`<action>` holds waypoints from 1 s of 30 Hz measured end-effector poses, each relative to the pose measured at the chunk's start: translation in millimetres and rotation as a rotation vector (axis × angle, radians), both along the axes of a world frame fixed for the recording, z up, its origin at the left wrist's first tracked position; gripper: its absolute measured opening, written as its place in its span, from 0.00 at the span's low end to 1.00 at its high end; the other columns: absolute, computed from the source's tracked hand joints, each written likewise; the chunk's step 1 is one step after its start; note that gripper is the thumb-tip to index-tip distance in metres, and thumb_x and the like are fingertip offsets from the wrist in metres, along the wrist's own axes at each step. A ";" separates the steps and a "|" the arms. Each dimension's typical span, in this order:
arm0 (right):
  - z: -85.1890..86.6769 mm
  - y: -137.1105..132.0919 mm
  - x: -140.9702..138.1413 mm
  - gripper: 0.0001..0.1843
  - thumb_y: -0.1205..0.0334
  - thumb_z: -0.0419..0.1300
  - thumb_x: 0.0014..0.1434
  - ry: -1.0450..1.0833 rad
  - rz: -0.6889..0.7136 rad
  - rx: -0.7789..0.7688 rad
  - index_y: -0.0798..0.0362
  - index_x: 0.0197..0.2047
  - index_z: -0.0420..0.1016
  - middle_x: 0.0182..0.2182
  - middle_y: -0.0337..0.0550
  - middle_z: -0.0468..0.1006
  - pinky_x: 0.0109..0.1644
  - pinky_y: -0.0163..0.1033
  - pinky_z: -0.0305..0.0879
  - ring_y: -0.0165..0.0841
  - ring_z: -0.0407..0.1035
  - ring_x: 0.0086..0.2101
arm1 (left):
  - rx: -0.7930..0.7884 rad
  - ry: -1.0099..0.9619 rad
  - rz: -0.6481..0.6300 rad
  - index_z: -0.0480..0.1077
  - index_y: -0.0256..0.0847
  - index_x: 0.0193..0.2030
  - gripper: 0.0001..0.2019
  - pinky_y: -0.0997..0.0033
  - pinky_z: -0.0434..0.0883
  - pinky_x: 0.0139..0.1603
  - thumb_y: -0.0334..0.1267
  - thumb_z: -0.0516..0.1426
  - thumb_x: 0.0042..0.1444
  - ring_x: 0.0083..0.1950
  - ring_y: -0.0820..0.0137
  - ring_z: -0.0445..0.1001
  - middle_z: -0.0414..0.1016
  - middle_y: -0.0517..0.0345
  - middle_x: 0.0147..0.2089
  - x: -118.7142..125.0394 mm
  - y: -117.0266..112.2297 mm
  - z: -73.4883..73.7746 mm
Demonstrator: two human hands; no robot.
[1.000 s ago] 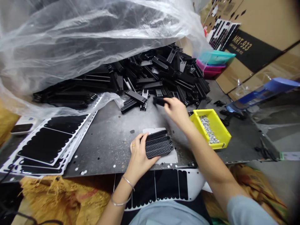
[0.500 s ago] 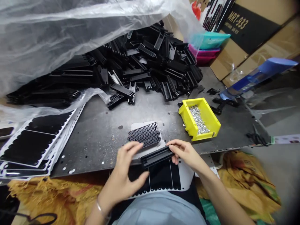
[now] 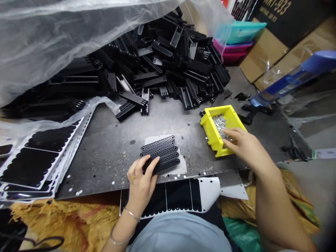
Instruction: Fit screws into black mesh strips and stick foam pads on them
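Several black plastic bars (image 3: 164, 149) with a mesh-patterned face lie side by side on a white sheet (image 3: 183, 167) near the bench's front edge. My left hand (image 3: 142, 176) has its fingers bent around the left end of the nearest bar, partly covering it. Over the front part of a yellow bin (image 3: 215, 142) is my right hand (image 3: 244, 143), thumb and fingers apart and fingertips reaching in. Small silvery metal pieces (image 3: 219, 123) fill part of that bin; nothing shows between those fingers.
A big heap of black plastic parts (image 3: 162, 66) sits under clear plastic sheeting (image 3: 78, 31) at the back. Sheets of black labels (image 3: 34, 154) are stacked left; another label sheet (image 3: 178, 196) lies on my lap. A blue bottle (image 3: 291, 80) and scissors (image 3: 294, 150) are right.
The grooved black bar in my right hand has left it; the row now has one more bar. My right hand moved right to the yellow bin. My left hand closed in on the row.
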State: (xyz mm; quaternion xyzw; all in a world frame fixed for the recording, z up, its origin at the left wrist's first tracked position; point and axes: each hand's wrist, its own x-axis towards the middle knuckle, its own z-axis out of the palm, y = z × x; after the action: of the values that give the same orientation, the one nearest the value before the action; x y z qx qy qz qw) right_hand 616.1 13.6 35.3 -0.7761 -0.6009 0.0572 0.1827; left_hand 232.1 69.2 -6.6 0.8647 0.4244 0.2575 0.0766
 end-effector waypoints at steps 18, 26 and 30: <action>45.8 26.9 -5.1 0.05 0.61 0.67 0.62 0.077 -0.050 0.142 0.51 0.40 0.84 0.37 0.45 0.85 0.39 0.40 0.73 0.34 0.78 0.31 | -0.290 0.098 -0.210 0.45 0.41 0.79 0.60 0.33 0.61 0.72 0.60 0.71 0.47 0.73 0.38 0.58 0.58 0.33 0.72 23.9 53.7 24.2; 11.0 60.7 -162.8 0.13 0.67 0.55 0.73 0.263 0.553 0.140 0.51 0.52 0.80 0.45 0.49 0.82 0.51 0.48 0.78 0.39 0.77 0.45 | -0.331 0.019 -0.097 0.28 0.44 0.81 0.63 0.30 0.51 0.76 0.61 0.67 0.55 0.82 0.38 0.35 0.34 0.33 0.82 6.5 31.8 17.4; -14.9 56.7 -182.4 0.14 0.63 0.56 0.73 0.196 0.591 0.242 0.55 0.58 0.76 0.52 0.57 0.80 0.50 0.51 0.78 0.43 0.74 0.48 | -0.373 -0.016 -0.088 0.27 0.45 0.81 0.60 0.32 0.51 0.77 0.59 0.65 0.59 0.83 0.42 0.33 0.31 0.35 0.83 9.8 26.3 11.7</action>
State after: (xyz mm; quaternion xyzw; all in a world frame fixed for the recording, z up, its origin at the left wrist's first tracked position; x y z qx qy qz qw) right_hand 433.7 70.3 20.4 -0.5319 -0.7819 0.1102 0.3059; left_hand 241.9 95.4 5.1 0.8511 0.4259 0.1780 0.2500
